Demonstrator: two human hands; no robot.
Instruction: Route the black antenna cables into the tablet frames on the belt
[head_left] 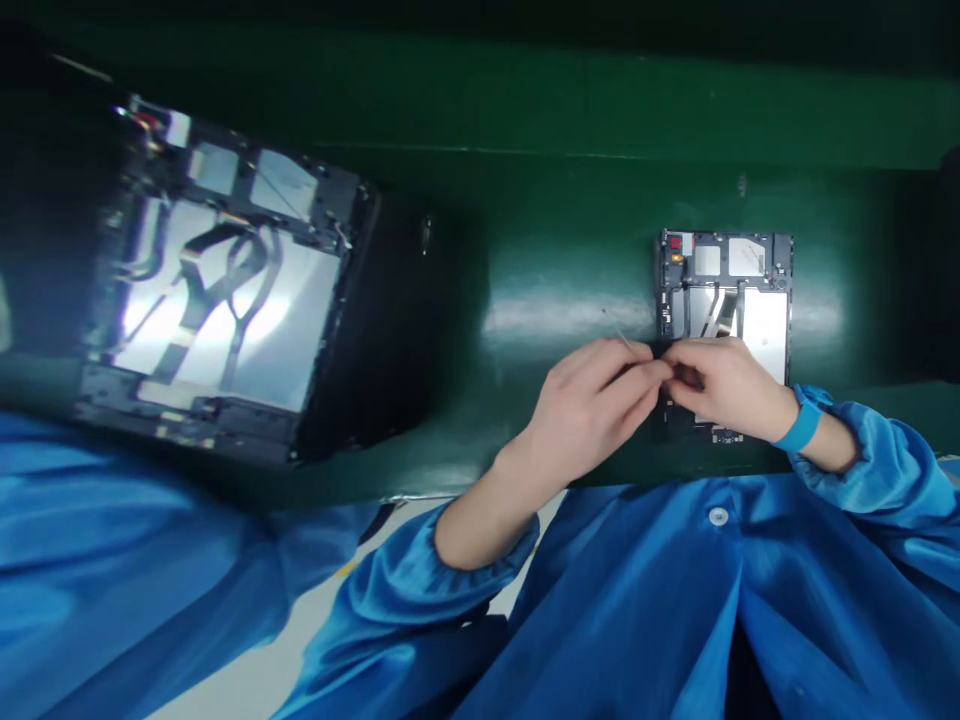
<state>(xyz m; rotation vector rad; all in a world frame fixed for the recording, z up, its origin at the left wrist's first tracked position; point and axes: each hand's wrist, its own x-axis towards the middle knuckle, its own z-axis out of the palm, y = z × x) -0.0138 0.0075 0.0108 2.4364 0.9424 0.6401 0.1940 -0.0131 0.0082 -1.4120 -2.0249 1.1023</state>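
Observation:
An opened tablet [765, 315], its silvery plates and dark ribbon cables bare, lies on the green bench mat. Over its left edge my two hands meet, fingertips together. My left hand [592, 400] is closed in a pinch, and a thin pointed tool [619, 328] sticks out from between its fingers, up and to the left. My right hand [724, 385], with a blue band at the wrist, covers the lower middle of the tablet; its thumb and forefinger are pinched. Whatever lies between the fingertips is hidden or too small to make out.
A second opened device [232, 290], with similar plates and ribbon cables, is tilted up at the left, near a blue sleeve [112, 570] of another person. The green mat [540, 240] runs between the two devices. Its front edge borders my blue smock [660, 580].

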